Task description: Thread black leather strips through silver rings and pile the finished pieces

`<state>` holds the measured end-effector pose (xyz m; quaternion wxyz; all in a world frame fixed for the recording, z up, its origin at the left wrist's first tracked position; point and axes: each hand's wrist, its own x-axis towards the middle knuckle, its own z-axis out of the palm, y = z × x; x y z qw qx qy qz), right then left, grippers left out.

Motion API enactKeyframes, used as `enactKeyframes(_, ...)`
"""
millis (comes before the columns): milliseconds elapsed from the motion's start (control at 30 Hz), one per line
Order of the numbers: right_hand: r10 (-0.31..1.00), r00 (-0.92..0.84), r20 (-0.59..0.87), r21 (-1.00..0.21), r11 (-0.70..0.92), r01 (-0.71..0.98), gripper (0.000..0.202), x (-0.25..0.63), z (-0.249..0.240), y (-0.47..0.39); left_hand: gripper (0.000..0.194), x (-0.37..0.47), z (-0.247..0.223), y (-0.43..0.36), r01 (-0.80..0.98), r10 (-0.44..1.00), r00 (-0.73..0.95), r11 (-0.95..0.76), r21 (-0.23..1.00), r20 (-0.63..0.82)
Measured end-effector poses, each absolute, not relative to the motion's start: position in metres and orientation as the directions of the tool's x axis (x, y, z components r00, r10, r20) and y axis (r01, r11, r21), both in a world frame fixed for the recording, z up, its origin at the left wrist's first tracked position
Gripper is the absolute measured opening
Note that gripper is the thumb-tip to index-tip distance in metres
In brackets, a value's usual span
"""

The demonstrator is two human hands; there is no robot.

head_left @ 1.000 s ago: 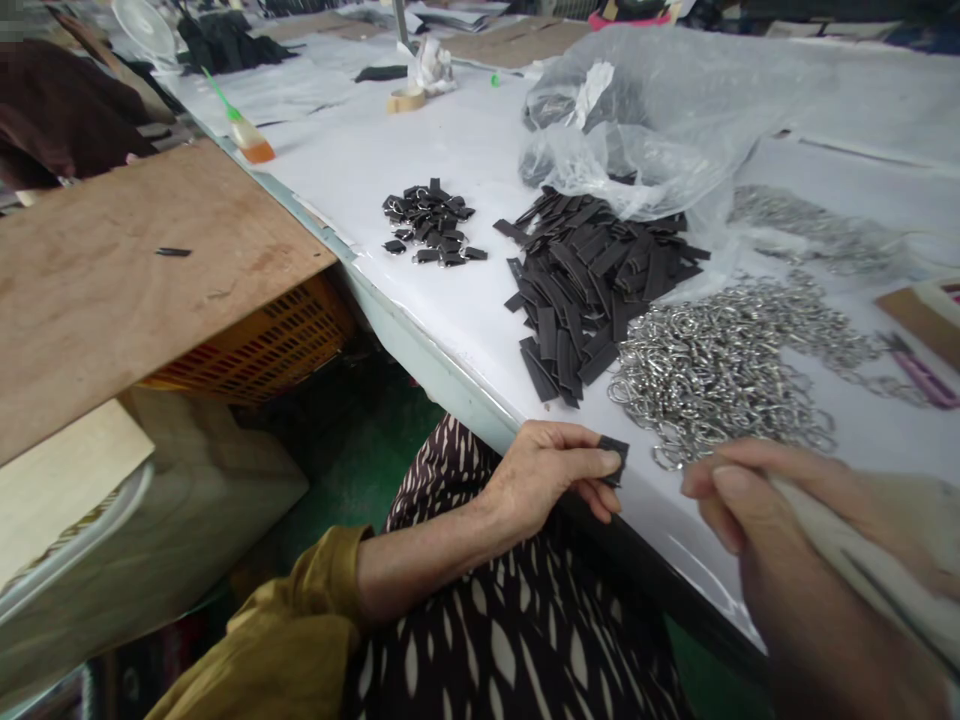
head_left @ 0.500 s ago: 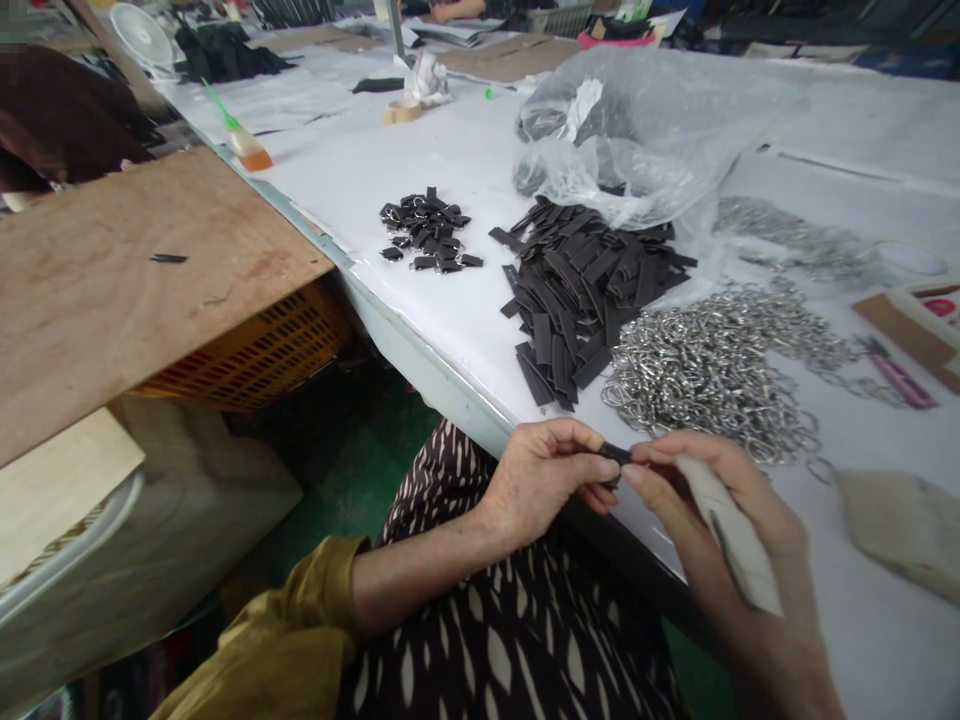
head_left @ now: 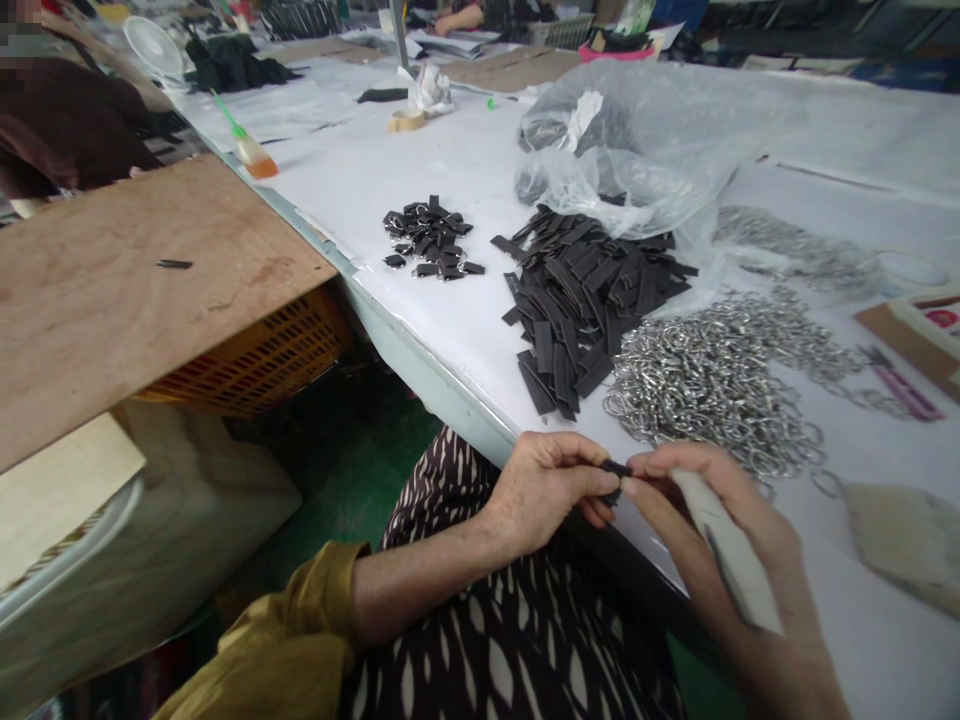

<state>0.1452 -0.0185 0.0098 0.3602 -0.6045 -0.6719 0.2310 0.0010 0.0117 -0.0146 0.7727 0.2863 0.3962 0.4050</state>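
My left hand (head_left: 551,490) is closed, pinching a small black fabric strip (head_left: 616,468) between thumb and fingers at the table's front edge. The fingertips of my right hand (head_left: 720,540) meet the strip's right end. Tucked in that same hand is a pale, flat-handled tool (head_left: 731,550), its kind unclear. Whether a ring is on the strip is hidden by the fingers. Just beyond my hands lie a heap of loose black strips (head_left: 570,290) and a pile of silvery metal rings (head_left: 705,380). Farther left is a small group of black strips folded onto rings (head_left: 431,238).
Clear plastic bags (head_left: 637,140) slump behind the strips. At right are a pink-handled cutter (head_left: 904,390), a cardboard box (head_left: 915,335) and a beige block (head_left: 904,535). A glue bottle (head_left: 255,155) and tape roll (head_left: 406,120) stand farther back. A wooden board (head_left: 150,300) is at left.
The strip between my fingers now shows a thinner, more edge-on face. Both hands stay nearly in place, and the whole view has shifted slightly.
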Motion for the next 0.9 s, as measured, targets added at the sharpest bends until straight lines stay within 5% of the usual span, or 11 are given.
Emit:
enactKeyframes(400,0.947,-0.001,0.32,-0.698,0.237,0.675,0.013,0.148,0.0,-0.024,0.014,-0.041,0.006,0.027,-0.126,0.937,0.148,0.336,0.933,-0.317)
enactKeyframes(633,0.943,0.049,0.33,-0.677,0.2,0.708,0.012,0.161,0.003,-0.027,0.01,-0.095,0.007,0.118,-0.186,0.988,-0.152,0.007,0.982,-0.036)
enactKeyframes(767,0.937,0.13,0.323,-0.7,0.144,0.7,0.016,0.157,0.012,-0.028,0.037,-0.093,0.01,0.149,-0.146,0.938,-0.334,-0.153,0.977,0.097)
enactKeyframes(833,0.936,0.162,0.312,-0.705,0.114,0.7,0.016,0.158,0.014,-0.026,0.032,-0.074,0.008,0.142,0.004,0.958,-0.211,-0.197,0.98,0.193)
enactKeyframes(900,0.925,0.169,0.34,-0.683,0.119,0.721,0.016,0.162,0.011,-0.022,0.013,-0.047,0.005,0.124,0.228,0.965,0.09,-0.26,0.938,0.245)
